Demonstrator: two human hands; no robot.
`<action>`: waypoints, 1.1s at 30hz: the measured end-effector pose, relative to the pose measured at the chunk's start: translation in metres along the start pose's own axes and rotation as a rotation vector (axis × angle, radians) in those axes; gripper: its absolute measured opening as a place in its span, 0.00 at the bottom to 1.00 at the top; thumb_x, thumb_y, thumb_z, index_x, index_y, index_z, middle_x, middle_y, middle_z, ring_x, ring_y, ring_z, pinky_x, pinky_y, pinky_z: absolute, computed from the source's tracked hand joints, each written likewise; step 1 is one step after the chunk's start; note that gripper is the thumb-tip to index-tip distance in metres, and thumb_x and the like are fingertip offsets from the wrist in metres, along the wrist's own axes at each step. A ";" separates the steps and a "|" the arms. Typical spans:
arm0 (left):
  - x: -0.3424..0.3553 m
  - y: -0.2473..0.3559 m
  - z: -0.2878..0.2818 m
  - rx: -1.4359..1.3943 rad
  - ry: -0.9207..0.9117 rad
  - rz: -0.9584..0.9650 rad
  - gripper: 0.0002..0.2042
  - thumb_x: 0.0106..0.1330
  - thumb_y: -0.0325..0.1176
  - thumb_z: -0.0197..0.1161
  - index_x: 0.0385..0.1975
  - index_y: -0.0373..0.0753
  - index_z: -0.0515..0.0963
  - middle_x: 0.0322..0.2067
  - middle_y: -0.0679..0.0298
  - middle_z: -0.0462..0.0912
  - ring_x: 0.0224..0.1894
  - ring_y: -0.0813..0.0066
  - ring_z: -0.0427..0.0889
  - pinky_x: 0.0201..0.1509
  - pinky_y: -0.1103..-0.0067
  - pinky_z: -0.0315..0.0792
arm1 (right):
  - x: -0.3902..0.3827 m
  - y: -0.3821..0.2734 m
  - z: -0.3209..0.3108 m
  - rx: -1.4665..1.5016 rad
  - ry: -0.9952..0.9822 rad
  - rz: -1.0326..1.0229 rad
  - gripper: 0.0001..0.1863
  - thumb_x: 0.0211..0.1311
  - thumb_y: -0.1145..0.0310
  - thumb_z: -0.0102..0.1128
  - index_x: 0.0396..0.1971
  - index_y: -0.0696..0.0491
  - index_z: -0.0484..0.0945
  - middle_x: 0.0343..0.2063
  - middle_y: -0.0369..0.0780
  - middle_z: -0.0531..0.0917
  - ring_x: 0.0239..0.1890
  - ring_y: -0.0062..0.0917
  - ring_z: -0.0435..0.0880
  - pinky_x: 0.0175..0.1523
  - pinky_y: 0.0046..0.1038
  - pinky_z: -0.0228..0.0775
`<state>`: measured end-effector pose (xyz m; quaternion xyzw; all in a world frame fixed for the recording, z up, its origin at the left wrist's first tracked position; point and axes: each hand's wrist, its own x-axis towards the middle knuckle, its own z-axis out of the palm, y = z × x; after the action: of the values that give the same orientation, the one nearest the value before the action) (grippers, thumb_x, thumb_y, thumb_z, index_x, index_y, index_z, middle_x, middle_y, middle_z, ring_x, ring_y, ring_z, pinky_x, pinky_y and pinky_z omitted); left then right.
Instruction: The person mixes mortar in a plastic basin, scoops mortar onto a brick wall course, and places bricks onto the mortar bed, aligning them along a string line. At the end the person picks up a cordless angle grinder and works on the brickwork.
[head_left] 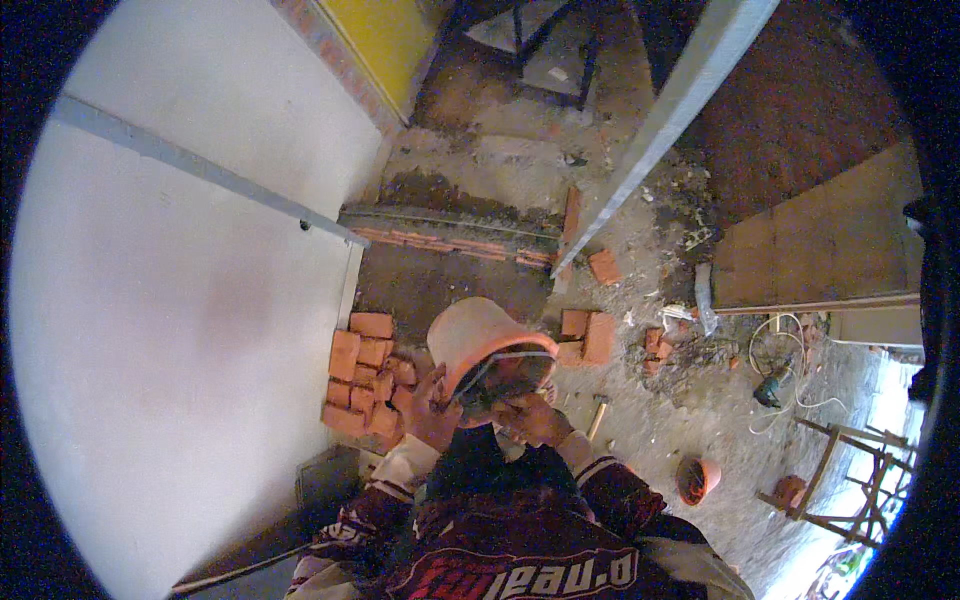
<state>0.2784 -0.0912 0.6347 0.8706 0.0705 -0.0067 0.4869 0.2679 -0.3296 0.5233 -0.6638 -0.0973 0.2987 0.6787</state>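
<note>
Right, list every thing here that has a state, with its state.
Large bucket, held tilted, uncovered, contents unclear.
Small bucket, seemingly tipped over on the floor.
Bricks at left, piled unevenly.
Pale cable, loosely looped.
Green tool, lying on the floor.
Wooden-handled tool, lying down.

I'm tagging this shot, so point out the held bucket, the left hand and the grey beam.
Held bucket point(466, 332), head view: outer wall.
Left hand point(432, 415), head view: its back.
Grey beam point(654, 130), head view: mid-length.
</note>
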 end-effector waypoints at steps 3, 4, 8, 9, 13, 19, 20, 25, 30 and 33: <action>0.010 -0.049 0.000 0.015 -0.136 -0.379 0.21 0.55 0.29 0.70 0.50 0.34 0.76 0.40 0.59 0.81 0.44 0.68 0.79 0.47 0.71 0.78 | 0.008 -0.006 -0.007 0.470 -0.105 0.381 0.16 0.72 0.58 0.62 0.53 0.48 0.84 0.31 0.35 0.86 0.26 0.21 0.83 0.29 0.28 0.78; 0.016 -0.071 0.006 0.264 -0.206 -0.223 0.19 0.55 0.29 0.70 0.47 0.35 0.76 0.39 0.59 0.80 0.43 0.68 0.79 0.46 0.70 0.78 | 0.012 -0.012 -0.011 0.419 -0.103 0.447 0.15 0.73 0.58 0.62 0.53 0.47 0.84 0.30 0.34 0.85 0.25 0.19 0.83 0.28 0.26 0.78; 0.040 -0.169 0.030 0.563 -0.304 -0.058 0.13 0.57 0.31 0.70 0.41 0.39 0.78 0.38 0.58 0.78 0.40 0.62 0.78 0.42 0.67 0.78 | 0.037 -0.029 -0.033 0.169 -0.060 0.490 0.13 0.74 0.59 0.61 0.52 0.46 0.84 0.25 0.34 0.84 0.20 0.18 0.80 0.23 0.22 0.74; 0.041 -0.192 0.034 0.470 -0.281 -0.143 0.13 0.57 0.33 0.70 0.41 0.40 0.79 0.39 0.58 0.78 0.40 0.61 0.78 0.42 0.66 0.78 | 0.043 -0.029 -0.038 0.162 -0.062 0.472 0.13 0.74 0.59 0.60 0.51 0.46 0.85 0.24 0.34 0.84 0.19 0.18 0.80 0.22 0.21 0.73; 0.046 -0.278 0.042 0.244 -0.189 -0.418 0.13 0.58 0.37 0.70 0.41 0.42 0.80 0.40 0.58 0.80 0.40 0.59 0.80 0.42 0.65 0.78 | 0.076 -0.013 -0.070 0.088 0.039 0.576 0.14 0.70 0.57 0.65 0.50 0.46 0.85 0.24 0.32 0.84 0.20 0.18 0.80 0.24 0.23 0.73; -0.019 -0.393 -0.011 0.183 -0.133 -0.698 0.13 0.60 0.41 0.69 0.41 0.44 0.80 0.39 0.59 0.82 0.41 0.58 0.81 0.43 0.64 0.79 | 0.148 0.048 -0.118 -0.187 0.272 0.309 0.19 0.68 0.67 0.67 0.57 0.52 0.83 0.35 0.34 0.87 0.27 0.20 0.84 0.35 0.27 0.79; -0.035 -0.409 -0.027 0.267 -0.158 -0.794 0.13 0.60 0.42 0.69 0.41 0.45 0.80 0.39 0.59 0.82 0.42 0.58 0.82 0.43 0.64 0.79 | 0.165 0.059 -0.127 -0.336 0.271 0.364 0.19 0.67 0.65 0.68 0.57 0.51 0.83 0.36 0.35 0.87 0.28 0.23 0.85 0.36 0.29 0.79; -0.085 -0.460 -0.097 0.543 -0.326 -0.846 0.13 0.61 0.45 0.68 0.41 0.47 0.80 0.38 0.60 0.84 0.43 0.58 0.83 0.43 0.64 0.79 | 0.247 0.088 -0.138 -0.965 0.428 0.290 0.21 0.66 0.52 0.63 0.54 0.48 0.83 0.44 0.46 0.87 0.43 0.44 0.87 0.47 0.44 0.80; -0.098 -0.470 -0.121 1.116 -0.575 -0.449 0.13 0.63 0.48 0.67 0.42 0.49 0.80 0.39 0.61 0.85 0.45 0.59 0.84 0.45 0.65 0.80 | 0.278 0.081 -0.129 -1.105 0.530 0.574 0.21 0.66 0.49 0.60 0.49 0.49 0.83 0.43 0.48 0.87 0.44 0.49 0.86 0.47 0.49 0.79; -0.100 -0.480 -0.116 -0.241 0.252 -1.357 0.14 0.66 0.47 0.65 0.47 0.50 0.80 0.46 0.65 0.82 0.51 0.65 0.81 0.48 0.68 0.80 | 0.260 0.113 -0.129 -1.026 0.576 0.500 0.22 0.67 0.50 0.59 0.52 0.51 0.81 0.45 0.49 0.86 0.46 0.48 0.85 0.47 0.48 0.78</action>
<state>0.1105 0.2432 0.2969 0.5682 0.6547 -0.2003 0.4565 0.5135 -0.3061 0.3331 -0.9607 0.1164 0.1730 0.1835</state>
